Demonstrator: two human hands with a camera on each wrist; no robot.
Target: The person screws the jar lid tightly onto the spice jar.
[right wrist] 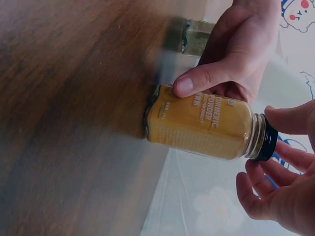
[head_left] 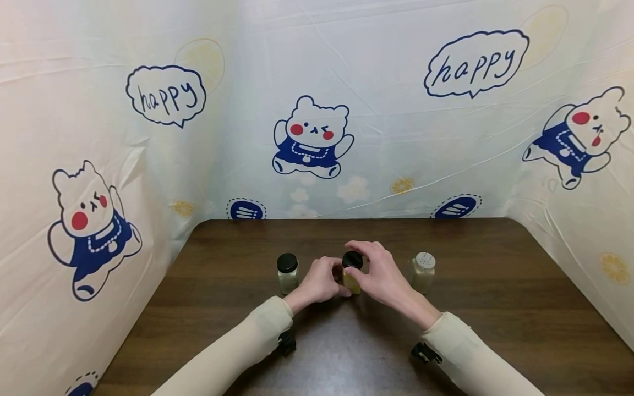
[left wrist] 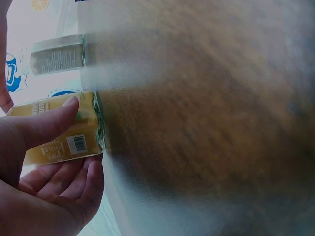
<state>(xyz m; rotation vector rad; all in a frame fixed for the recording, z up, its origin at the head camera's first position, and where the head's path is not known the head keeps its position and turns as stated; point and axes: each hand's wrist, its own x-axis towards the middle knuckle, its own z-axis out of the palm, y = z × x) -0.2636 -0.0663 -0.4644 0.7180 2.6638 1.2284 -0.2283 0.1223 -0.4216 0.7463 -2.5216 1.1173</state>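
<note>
A square glass jar of yellow turmeric powder (right wrist: 202, 125) stands upright on the table between both hands. My left hand (head_left: 321, 280) grips its lower body, thumb on one side and fingers around the other. My right hand (head_left: 381, 275) pinches the black lid (right wrist: 266, 140) with thumb and fingertips. Glass threads (right wrist: 252, 136) of the neck show between lid and jar body. In the left wrist view, the thumb (left wrist: 51, 123) lies across the label, with a barcode visible below it.
Left of the hands is a similar jar with a black lid (head_left: 287, 263). On the right stands a pale jar (head_left: 424, 280) topped by a white perforated cap (head_left: 425, 260). A printed curtain (head_left: 386, 137) hangs around the dark wooden table (head_left: 495, 308).
</note>
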